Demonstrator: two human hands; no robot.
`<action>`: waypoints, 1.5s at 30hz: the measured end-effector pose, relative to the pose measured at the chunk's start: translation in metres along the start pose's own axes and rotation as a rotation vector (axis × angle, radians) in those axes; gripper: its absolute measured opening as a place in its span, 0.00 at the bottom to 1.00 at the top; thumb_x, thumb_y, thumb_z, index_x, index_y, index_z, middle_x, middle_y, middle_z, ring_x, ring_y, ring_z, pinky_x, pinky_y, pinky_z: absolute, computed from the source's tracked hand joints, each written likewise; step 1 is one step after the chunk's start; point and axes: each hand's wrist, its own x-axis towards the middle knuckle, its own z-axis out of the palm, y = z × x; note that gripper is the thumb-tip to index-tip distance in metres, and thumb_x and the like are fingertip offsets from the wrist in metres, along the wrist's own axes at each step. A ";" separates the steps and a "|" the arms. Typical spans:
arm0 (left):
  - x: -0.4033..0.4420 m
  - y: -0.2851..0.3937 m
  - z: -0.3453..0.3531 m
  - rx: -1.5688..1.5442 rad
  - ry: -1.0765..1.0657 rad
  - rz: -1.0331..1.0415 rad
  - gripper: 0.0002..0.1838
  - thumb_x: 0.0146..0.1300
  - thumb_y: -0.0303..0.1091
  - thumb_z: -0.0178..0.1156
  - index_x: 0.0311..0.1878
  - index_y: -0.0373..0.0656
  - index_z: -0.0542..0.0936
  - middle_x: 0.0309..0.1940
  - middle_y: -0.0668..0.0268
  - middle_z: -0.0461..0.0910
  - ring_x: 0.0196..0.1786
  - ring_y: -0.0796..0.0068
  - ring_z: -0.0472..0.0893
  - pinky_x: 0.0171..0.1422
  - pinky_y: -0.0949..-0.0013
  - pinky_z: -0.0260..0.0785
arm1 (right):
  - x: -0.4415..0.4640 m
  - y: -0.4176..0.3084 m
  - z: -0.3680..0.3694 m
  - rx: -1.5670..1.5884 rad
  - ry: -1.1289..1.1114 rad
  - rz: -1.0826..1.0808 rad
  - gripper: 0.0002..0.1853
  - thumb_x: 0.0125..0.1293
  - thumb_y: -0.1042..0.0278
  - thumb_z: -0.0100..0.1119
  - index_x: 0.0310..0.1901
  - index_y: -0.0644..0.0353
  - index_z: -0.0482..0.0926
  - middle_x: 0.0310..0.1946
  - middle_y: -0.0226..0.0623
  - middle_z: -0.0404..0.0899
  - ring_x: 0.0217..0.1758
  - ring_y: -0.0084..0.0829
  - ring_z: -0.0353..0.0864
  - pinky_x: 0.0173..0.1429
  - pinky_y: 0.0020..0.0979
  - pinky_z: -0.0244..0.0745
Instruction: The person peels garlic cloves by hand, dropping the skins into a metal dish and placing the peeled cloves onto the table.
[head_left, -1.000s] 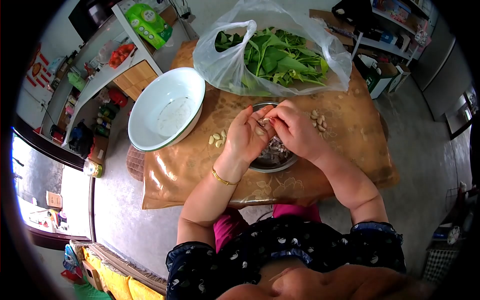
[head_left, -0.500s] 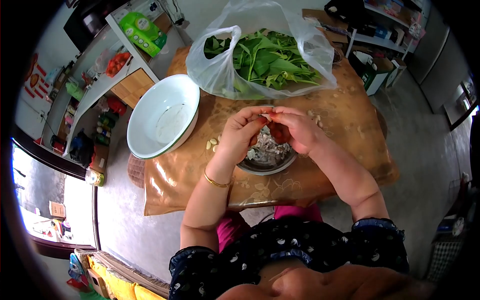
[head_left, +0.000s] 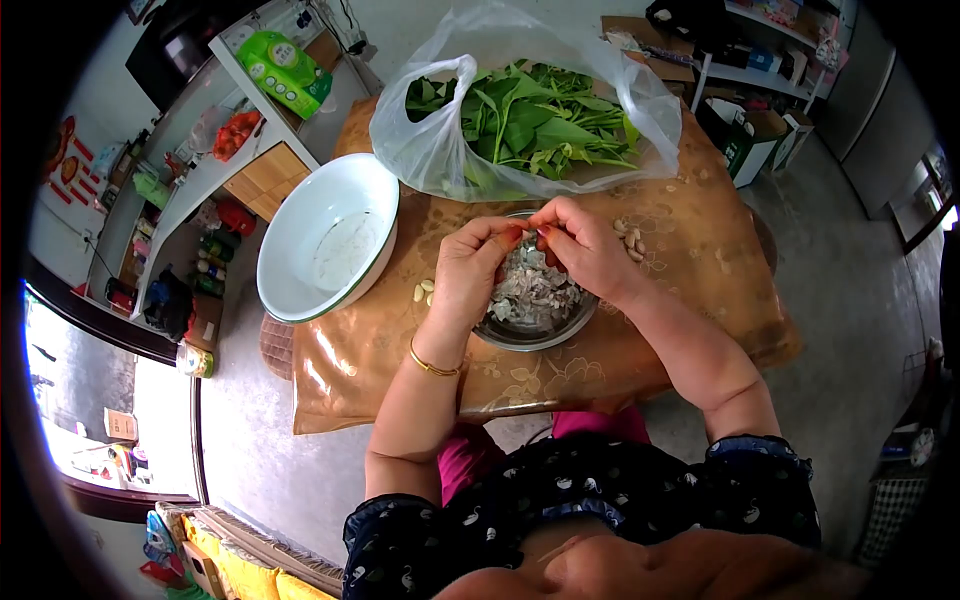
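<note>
My left hand [head_left: 480, 262] and my right hand [head_left: 585, 250] meet over a metal bowl [head_left: 535, 345], fingertips pinched together. Between them is a small garlic clove, mostly covered by the fingers. Papery garlic skins [head_left: 538, 295] fill much of the bowl below. Beside my left wrist, a few pale peeled garlic cloves [head_left: 424, 291] lie on the table. Several garlic cloves [head_left: 630, 238] that look unpeeled are to the right of my right hand. The fingertips look reddish-orange.
A white enamel basin [head_left: 285, 240] stands at the table's left edge. Toward the back, a clear plastic bag [head_left: 425, 160] holds leafy green stems [head_left: 545, 125]. The table [head_left: 700, 260] has a shiny brown cover. A shelf unit [head_left: 290, 135] is beyond the basin.
The fingertips have shifted slightly, and the right hand's fingers have moved up and a little left. More of the skins in the bowl shows. The view has shifted slightly.
</note>
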 end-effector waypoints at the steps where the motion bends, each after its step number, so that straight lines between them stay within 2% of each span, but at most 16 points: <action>1: -0.001 0.000 0.002 -0.015 0.000 0.018 0.07 0.63 0.28 0.56 0.41 0.39 0.81 0.23 0.75 0.76 0.19 0.90 0.64 0.22 0.85 0.54 | 0.000 0.001 0.000 -0.003 -0.011 0.019 0.05 0.66 0.77 0.47 0.42 0.64 0.72 0.28 0.26 0.74 0.27 0.14 0.68 0.31 0.19 0.66; 5: 0.000 -0.004 0.001 0.015 0.005 0.067 0.07 0.64 0.28 0.55 0.40 0.39 0.81 0.23 0.75 0.75 0.20 0.90 0.65 0.22 0.85 0.54 | -0.001 0.000 0.002 -0.062 0.012 -0.034 0.05 0.66 0.78 0.47 0.41 0.65 0.72 0.28 0.27 0.74 0.28 0.13 0.68 0.32 0.19 0.66; 11: 0.002 -0.007 -0.002 0.063 0.012 0.022 0.08 0.66 0.28 0.52 0.42 0.38 0.79 0.23 0.72 0.75 0.20 0.89 0.65 0.22 0.85 0.54 | -0.005 -0.008 0.005 -0.124 -0.009 -0.059 0.04 0.65 0.79 0.47 0.39 0.66 0.72 0.27 0.29 0.74 0.28 0.14 0.68 0.31 0.20 0.65; 13: 0.001 -0.004 -0.001 0.038 -0.001 -0.040 0.08 0.66 0.28 0.51 0.42 0.38 0.78 0.23 0.71 0.75 0.20 0.88 0.65 0.22 0.85 0.55 | -0.006 -0.007 0.006 -0.092 -0.027 -0.026 0.04 0.64 0.79 0.47 0.38 0.65 0.72 0.26 0.29 0.74 0.27 0.14 0.68 0.30 0.21 0.65; 20: 0.002 -0.002 -0.002 -0.094 -0.035 -0.159 0.06 0.67 0.28 0.50 0.40 0.38 0.76 0.23 0.69 0.74 0.19 0.86 0.65 0.20 0.84 0.55 | -0.004 0.001 0.007 -0.172 -0.019 -0.112 0.03 0.64 0.81 0.47 0.38 0.66 0.70 0.26 0.30 0.74 0.26 0.16 0.68 0.29 0.22 0.65; 34: 0.002 -0.005 -0.003 -0.111 -0.064 -0.145 0.05 0.66 0.27 0.49 0.37 0.39 0.75 0.20 0.69 0.73 0.17 0.86 0.65 0.19 0.84 0.56 | -0.002 0.001 0.003 -0.173 -0.102 -0.122 0.03 0.64 0.80 0.48 0.38 0.66 0.70 0.25 0.33 0.75 0.26 0.17 0.70 0.30 0.22 0.67; 40: 0.002 -0.007 -0.001 -0.097 -0.067 -0.153 0.05 0.66 0.26 0.49 0.37 0.39 0.75 0.20 0.69 0.73 0.15 0.85 0.64 0.17 0.83 0.54 | -0.005 -0.007 0.003 -0.311 -0.082 -0.155 0.05 0.59 0.81 0.52 0.37 0.66 0.70 0.25 0.41 0.75 0.24 0.25 0.72 0.29 0.28 0.67; 43: 0.000 -0.005 0.002 -0.117 -0.058 -0.169 0.06 0.66 0.26 0.48 0.37 0.39 0.75 0.20 0.68 0.72 0.15 0.85 0.63 0.17 0.83 0.54 | -0.006 -0.011 0.004 -0.369 -0.091 -0.194 0.04 0.59 0.81 0.51 0.35 0.65 0.69 0.25 0.43 0.75 0.24 0.32 0.74 0.29 0.31 0.67; 45: -0.002 -0.005 0.004 -0.124 -0.049 -0.164 0.07 0.66 0.26 0.47 0.37 0.38 0.75 0.20 0.69 0.72 0.15 0.85 0.63 0.17 0.83 0.54 | -0.007 -0.010 0.008 -0.351 -0.051 -0.235 0.04 0.59 0.79 0.52 0.35 0.66 0.69 0.25 0.48 0.75 0.27 0.43 0.75 0.31 0.36 0.69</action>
